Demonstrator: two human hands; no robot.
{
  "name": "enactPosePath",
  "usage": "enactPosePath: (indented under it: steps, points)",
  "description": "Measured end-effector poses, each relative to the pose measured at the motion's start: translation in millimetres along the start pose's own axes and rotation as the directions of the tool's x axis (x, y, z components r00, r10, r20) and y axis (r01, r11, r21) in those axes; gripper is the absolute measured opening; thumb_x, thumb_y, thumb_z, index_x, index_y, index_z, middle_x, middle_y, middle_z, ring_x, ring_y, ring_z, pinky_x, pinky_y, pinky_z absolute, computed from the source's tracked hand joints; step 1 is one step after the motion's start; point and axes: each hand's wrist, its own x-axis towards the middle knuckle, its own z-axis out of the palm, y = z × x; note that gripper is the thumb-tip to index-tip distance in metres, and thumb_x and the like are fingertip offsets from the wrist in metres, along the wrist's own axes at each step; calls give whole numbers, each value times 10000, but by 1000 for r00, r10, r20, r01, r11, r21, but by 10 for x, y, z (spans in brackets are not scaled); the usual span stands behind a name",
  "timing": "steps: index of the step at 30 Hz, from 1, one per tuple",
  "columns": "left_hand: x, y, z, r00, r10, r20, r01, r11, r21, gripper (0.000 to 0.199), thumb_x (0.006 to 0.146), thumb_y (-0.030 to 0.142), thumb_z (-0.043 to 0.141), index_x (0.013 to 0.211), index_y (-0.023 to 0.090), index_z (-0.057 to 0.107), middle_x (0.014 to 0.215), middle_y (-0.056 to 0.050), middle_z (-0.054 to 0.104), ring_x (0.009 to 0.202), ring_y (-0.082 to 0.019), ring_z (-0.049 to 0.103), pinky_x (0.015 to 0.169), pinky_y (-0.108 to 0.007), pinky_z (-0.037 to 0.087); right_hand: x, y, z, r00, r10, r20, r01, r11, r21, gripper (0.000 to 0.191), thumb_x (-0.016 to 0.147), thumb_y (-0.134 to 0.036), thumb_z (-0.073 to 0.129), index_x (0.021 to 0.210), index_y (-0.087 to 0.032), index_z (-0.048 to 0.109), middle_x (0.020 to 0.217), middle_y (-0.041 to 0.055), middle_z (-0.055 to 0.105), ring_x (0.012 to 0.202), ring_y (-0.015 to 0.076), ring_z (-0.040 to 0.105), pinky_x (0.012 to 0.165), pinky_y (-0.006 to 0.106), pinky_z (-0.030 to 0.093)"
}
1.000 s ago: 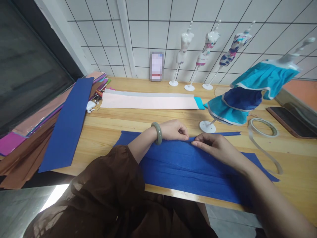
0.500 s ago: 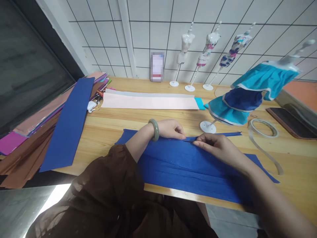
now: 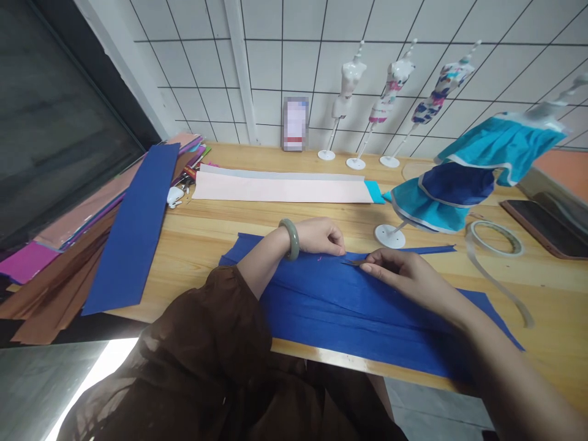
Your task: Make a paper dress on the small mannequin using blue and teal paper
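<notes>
Both the left hand [image 3: 321,236] and the right hand [image 3: 407,269] were positioned over a creased blue sheet [image 3: 316,288], just beside each other without contact. The sheet lay along the near edge of the wooden table [image 3: 248,215]. The left hand, fitted with a green bangle [image 3: 294,240], was pinched on the far edge of the sheet; the right hand was closed on a slim pointed tool [image 3: 353,263], partly concealed by its fingers. One tape roll [image 3: 519,246] lay near a dress form [image 3: 459,184] in turquoise and blue ruffles
</notes>
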Motion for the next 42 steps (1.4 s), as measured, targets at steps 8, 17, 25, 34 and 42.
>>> enactPosePath:
  steps: [8,17,25,34,42]
  points:
    - [-3,15,-5,1000,5,-28,-5,1000,8,201,759,271,599,856,135,712,738,-5,699,625,-77,581,581,-170,401,67,-90,46,998,-20,-53,18,999,-51,395,807,-577,513,852,-203,632,797,47,668,732,205,578,622,301,446]
    - [-31,86,-24,1000,-8,-21,8,1000,12,184,766,251,606,849,126,713,710,-6,690,620,-75,570,597,-178,403,76,-161,87,999,-8,-35,6,998,-62,411,810,-594,495,842,-210,637,783,41,668,704,198,576,606,297,440]
    - [-20,57,-4,999,15,-28,-16,1000,-13,163,770,244,610,825,130,712,724,-3,695,626,-74,581,642,-186,415,99,-147,109,999,-18,-40,16,998,-63,419,809,-599,492,825,-208,642,751,38,659,677,189,565,587,286,433]
    - [-1,5,11,999,32,-42,-33,999,-14,164,761,264,619,816,143,715,717,6,693,644,-82,584,628,-186,407,94,-125,132,998,-10,-69,7,999,-50,416,803,-592,507,814,-202,648,758,43,670,672,188,571,598,291,442]
    - [11,4,2,998,50,-24,-51,999,-6,185,763,255,611,846,124,713,740,-5,703,671,-87,597,634,-180,413,98,-87,154,997,-19,-81,15,999,-43,398,808,-578,511,798,-203,644,737,35,659,652,178,558,577,280,433]
